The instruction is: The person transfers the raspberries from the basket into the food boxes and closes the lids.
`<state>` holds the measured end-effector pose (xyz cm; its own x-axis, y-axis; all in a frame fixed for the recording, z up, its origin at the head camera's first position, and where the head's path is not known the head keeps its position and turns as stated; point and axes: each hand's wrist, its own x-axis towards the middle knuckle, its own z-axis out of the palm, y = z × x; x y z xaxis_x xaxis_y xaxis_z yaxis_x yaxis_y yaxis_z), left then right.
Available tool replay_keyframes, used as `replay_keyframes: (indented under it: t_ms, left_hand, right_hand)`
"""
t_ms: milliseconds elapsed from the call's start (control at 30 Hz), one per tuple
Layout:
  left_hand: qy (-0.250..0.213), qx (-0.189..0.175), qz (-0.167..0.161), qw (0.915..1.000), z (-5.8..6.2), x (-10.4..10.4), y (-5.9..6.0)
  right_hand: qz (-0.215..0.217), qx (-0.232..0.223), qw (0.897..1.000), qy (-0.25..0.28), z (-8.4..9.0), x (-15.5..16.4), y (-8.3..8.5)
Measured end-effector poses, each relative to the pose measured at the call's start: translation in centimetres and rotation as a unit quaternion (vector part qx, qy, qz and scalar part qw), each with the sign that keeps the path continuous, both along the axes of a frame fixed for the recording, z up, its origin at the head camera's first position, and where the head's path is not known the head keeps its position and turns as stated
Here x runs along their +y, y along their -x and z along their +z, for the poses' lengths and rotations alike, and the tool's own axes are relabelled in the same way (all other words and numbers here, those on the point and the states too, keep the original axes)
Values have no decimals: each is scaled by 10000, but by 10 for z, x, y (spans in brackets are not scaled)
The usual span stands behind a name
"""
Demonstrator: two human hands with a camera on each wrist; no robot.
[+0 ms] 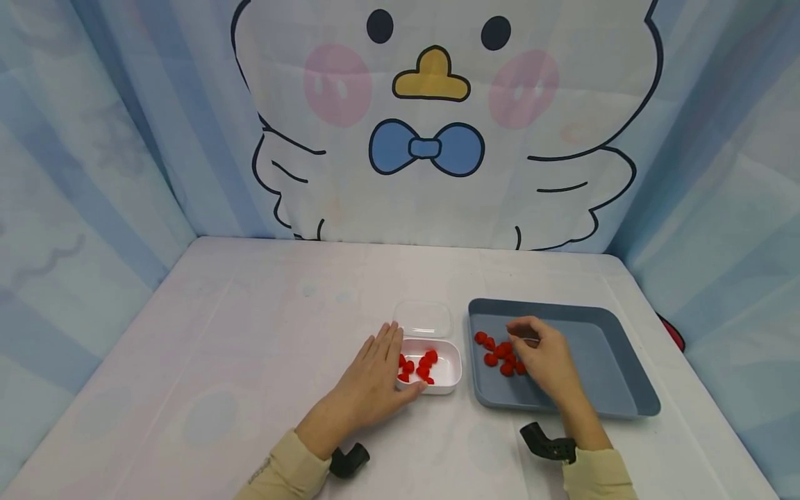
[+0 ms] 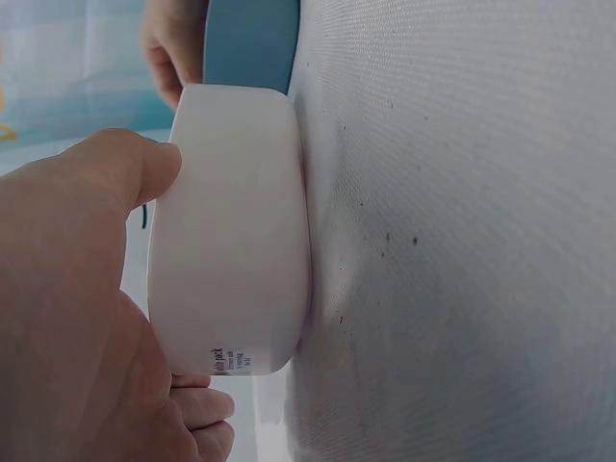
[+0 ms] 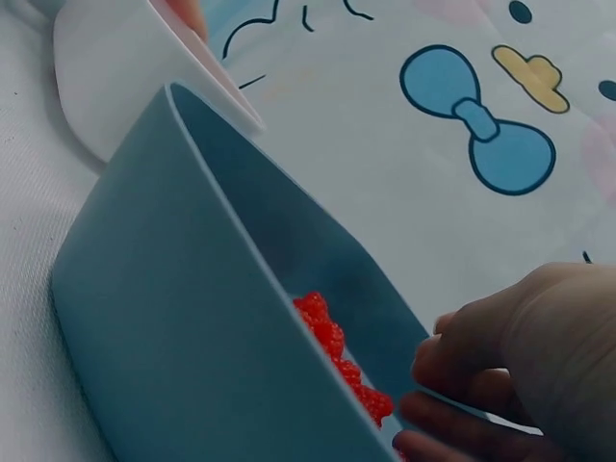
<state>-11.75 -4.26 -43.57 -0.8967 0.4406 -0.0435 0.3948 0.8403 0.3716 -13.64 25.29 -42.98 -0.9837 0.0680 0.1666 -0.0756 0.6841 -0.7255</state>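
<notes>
A white plastic box [image 1: 448, 375] with several red raspberries [image 1: 423, 367] inside stands on the table. My left hand [image 1: 373, 378] rests against its left side, fingers straight, thumb along the front wall near the rim; the left wrist view shows this thumb [image 2: 144, 168] touching the box [image 2: 231, 231]. To the right is a blue-grey tray [image 1: 600, 361] with a cluster of raspberries [image 1: 506, 355] in its left half. Over that cluster hovers my right hand [image 1: 546, 357], fingers loosely bent. No berry shows between its fingers [image 3: 467, 337] in the right wrist view, just beside the raspberries [image 3: 327, 337].
A clear plastic lid [image 1: 423, 318] lies right behind the white box. The tray's raised walls stand close to the box's right side. A printed curtain [image 1: 425, 201] closes off the table's back edge, and curtains hang on both sides.
</notes>
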Motion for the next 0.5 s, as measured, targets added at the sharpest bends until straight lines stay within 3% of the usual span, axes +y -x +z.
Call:
replay_keyframes:
  t_ms: [500]
  left_hand:
    - [-49,29,-27,10000,1,-1,-1]
  right_hand:
    - [205,-197,9992,-269,-5,0,1]
